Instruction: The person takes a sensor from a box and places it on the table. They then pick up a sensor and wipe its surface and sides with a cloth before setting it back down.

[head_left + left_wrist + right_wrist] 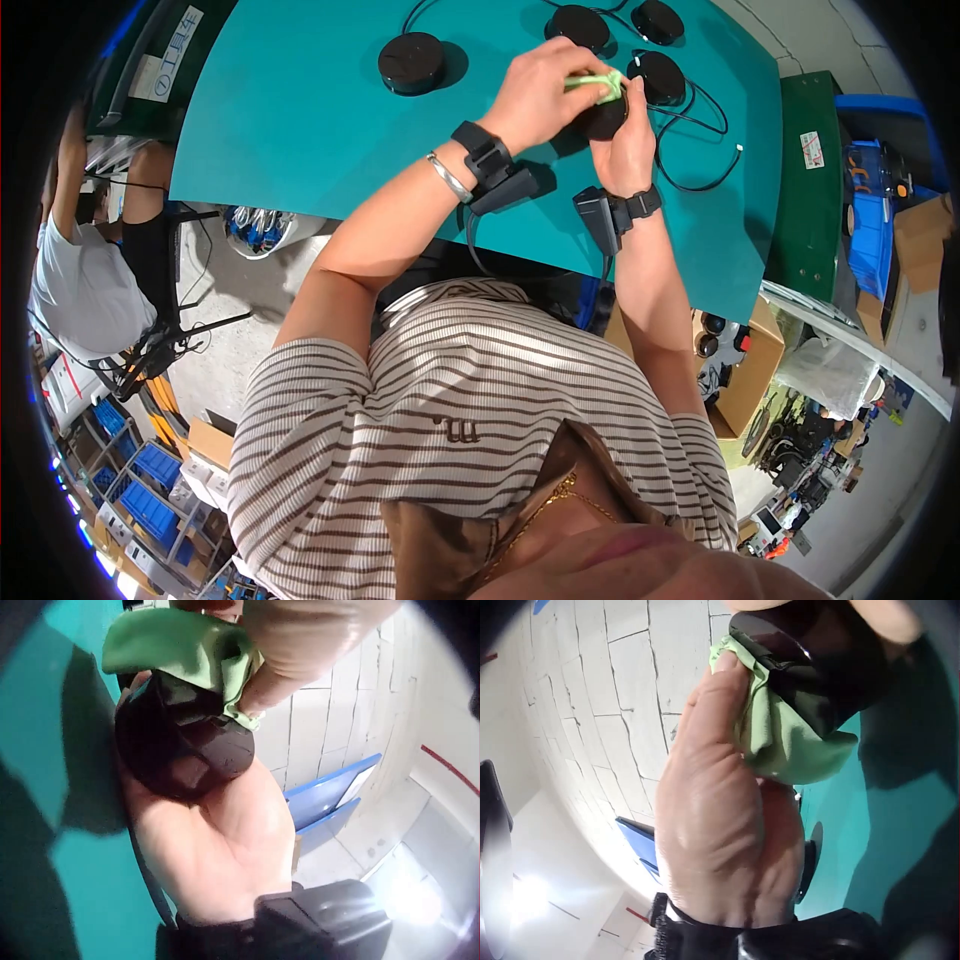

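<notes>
My left hand pinches a light green cloth between thumb and fingers. The cloth lies against a glossy black puck-shaped device, which my right hand grips over the table. In the left wrist view, the cloth drapes over the upper side of the device, and the right palm is behind it. From the right wrist, the left thumb presses the cloth to the device's edge. The right fingertips are partly hidden by the device and cloth.
Several similar black devices stand on the green table: one at the left, others near the far right. A black cable loops right of my hands. At far left is another person; blue bins sit right.
</notes>
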`<state>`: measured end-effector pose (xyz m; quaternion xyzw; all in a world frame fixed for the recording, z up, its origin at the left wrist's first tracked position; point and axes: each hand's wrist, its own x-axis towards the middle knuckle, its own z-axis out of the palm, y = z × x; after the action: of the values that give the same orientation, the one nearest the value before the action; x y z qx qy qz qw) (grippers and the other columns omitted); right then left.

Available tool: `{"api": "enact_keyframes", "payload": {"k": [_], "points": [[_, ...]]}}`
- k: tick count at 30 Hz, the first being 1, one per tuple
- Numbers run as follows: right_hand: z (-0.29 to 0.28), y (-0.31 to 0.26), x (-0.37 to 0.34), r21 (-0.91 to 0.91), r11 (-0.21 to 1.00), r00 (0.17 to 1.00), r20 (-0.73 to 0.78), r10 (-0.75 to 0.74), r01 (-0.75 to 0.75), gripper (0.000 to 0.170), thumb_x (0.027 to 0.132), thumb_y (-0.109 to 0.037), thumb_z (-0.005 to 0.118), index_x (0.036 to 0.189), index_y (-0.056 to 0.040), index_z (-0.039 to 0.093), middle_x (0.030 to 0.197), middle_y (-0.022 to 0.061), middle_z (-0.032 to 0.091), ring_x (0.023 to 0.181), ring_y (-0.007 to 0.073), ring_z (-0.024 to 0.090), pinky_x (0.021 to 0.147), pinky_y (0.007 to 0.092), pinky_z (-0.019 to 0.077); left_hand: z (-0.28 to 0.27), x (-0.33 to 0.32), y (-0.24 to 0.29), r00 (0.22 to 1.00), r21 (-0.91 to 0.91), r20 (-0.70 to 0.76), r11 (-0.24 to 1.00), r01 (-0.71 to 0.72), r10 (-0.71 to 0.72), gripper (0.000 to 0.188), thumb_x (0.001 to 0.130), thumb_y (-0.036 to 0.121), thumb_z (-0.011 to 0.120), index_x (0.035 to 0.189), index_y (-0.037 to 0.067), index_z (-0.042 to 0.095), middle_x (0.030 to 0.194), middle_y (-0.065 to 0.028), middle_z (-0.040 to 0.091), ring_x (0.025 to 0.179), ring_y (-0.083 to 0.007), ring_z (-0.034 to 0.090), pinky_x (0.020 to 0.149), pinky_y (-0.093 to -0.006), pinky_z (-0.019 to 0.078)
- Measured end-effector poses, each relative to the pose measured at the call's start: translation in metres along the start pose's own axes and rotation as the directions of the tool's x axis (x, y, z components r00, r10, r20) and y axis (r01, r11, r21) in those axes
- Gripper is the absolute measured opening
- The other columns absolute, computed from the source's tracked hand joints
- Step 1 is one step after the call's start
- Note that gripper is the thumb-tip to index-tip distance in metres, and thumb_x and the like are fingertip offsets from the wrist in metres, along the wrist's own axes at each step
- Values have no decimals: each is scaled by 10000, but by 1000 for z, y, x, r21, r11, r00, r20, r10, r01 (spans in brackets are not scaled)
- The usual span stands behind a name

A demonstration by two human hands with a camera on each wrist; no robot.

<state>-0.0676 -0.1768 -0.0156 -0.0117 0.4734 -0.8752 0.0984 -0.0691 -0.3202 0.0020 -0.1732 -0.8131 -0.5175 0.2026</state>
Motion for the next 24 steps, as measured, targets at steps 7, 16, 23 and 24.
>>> {"api": "enact_keyframes", "payload": {"k": [7, 16, 23, 24], "points": [[-4, 5, 3, 22, 1000, 1000, -15, -10, 10, 465, 1042, -372, 337, 1228, 18, 511, 1138, 88, 593, 1037, 160, 574, 905, 300, 467, 2, -1, -4, 992, -44, 34, 992, -122, 123, 199, 803, 156, 733, 991, 99, 706, 874, -57, 631, 770, -238, 623, 683, -324, 512], [-4, 2, 1, 39, 999, 1000, 13, 22, -22, 447, 1042, -354, 346, 1237, 15, 506, 1142, 88, 593, 1018, 159, 577, 904, 306, 456, 3, -3, 0, 976, -13, 78, 979, -202, 202, 199, 786, 131, 741, 980, 98, 708, 877, -46, 627, 774, -221, 626, 690, -311, 512], [3, -4, -1, 103, 991, 997, -10, 83, -81, 441, 1037, -375, 336, 1221, -16, 517, 1155, 82, 592, 1091, 174, 572, 949, 331, 456, -8, 4, -5, 997, -35, -54, 998, 53, -55, 198, 793, 146, 747, 959, 88, 656, 868, -42, 619, 757, -215, 613, 673, -312, 501], [2, -3, 0, 104, 991, 997, -10, 80, -79, 441, 1037, -375, 336, 1221, -16, 517, 1155, 82, 592, 1091, 174, 572, 949, 331, 456, -6, 3, -5, 997, -35, -53, 998, 51, -53, 198, 793, 146, 747, 959, 88, 656, 868, -42, 619, 757, -215, 613, 673, -312, 501]]}}
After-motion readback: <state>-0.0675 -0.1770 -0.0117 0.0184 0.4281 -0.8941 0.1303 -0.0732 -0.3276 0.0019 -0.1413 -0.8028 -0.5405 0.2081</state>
